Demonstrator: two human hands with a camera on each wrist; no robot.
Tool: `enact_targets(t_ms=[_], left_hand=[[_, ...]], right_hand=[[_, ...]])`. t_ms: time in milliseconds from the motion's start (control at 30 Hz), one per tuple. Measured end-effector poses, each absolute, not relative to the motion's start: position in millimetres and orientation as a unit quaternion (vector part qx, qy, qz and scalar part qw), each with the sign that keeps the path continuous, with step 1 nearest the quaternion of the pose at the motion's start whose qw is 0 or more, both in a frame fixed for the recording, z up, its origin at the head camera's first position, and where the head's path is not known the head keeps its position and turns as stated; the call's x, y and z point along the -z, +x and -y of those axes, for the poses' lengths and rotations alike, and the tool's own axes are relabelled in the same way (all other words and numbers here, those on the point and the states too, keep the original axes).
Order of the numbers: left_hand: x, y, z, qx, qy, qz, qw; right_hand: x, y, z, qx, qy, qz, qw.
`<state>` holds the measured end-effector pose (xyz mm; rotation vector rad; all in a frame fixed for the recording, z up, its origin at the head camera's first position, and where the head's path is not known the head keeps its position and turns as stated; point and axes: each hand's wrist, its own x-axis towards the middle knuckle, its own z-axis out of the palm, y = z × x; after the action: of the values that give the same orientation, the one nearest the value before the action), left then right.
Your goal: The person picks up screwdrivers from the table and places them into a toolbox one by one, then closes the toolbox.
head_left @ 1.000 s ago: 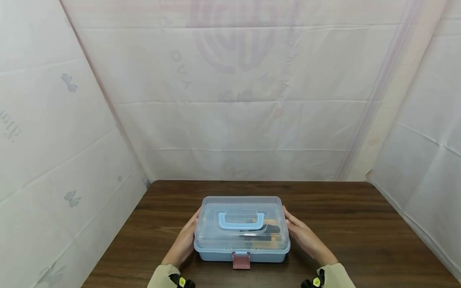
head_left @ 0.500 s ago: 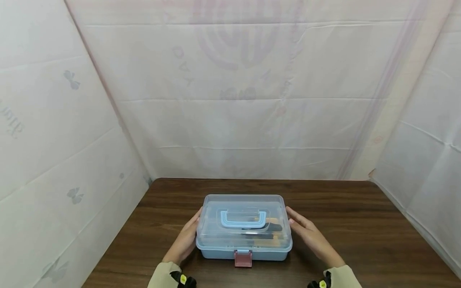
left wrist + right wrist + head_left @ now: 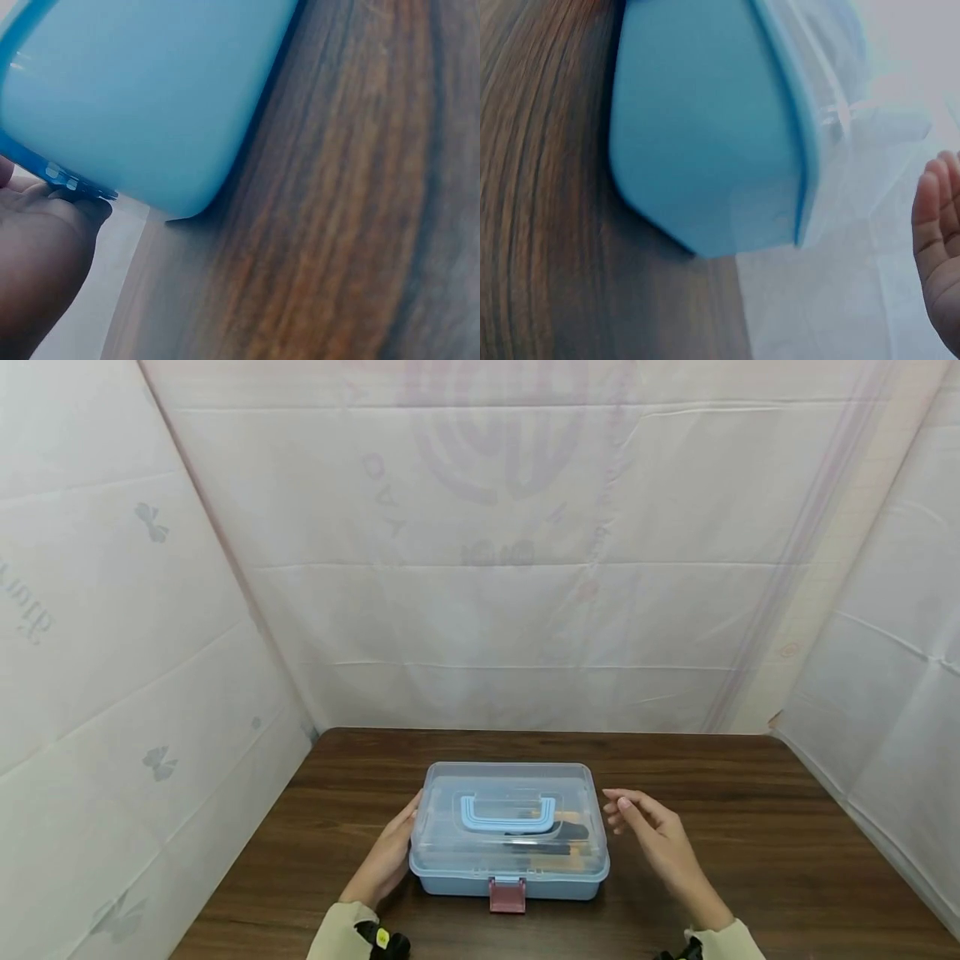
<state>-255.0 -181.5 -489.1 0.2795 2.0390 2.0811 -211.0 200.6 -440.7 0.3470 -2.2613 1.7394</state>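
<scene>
A light blue plastic storage box (image 3: 510, 887) with a clear lid (image 3: 442, 852) sits on the dark wood table. Its blue carry handle (image 3: 507, 823) lies flat on the lid, and a dusky pink latch (image 3: 507, 896) hangs down at the front. Yellow and dark items show blurrily through the lid. My left hand (image 3: 386, 860) rests along the box's left side, its fingers near straight and partly hidden; in the left wrist view it lies at the box's rim. My right hand (image 3: 660, 839) is raised off the right side, fingers loosely bent and holding nothing.
The brown wood-grain table (image 3: 750, 827) extends around the box. White printed sheeting (image 3: 525, 618) stands behind the table and along both sides. A black strap with a camera (image 3: 382, 941) sits on the left wrist.
My right hand has come away from the box's right side, lifting and moving right, with its fingers bending. The left hand stays at the box, which has not visibly moved on the table.
</scene>
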Motion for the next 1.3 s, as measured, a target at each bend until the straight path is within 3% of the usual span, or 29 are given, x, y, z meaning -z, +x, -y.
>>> enact_targets(t_ms=[633,867,1300], left_hand=[[485,-246,180,-0.726,0.068,-0.674,0.119],[489,-247,180,-0.721,0.083,-0.677,0.120],[488,-247,179,-0.719,0.086,-0.678,0.126]], right_hand=[[435,-186,-183,-0.637,0.320,0.700,-0.039],[449,-180,-170,-0.651,0.320,0.674,-0.138],[477,-180,-152,-0.633,0.290,0.673,-0.251]])
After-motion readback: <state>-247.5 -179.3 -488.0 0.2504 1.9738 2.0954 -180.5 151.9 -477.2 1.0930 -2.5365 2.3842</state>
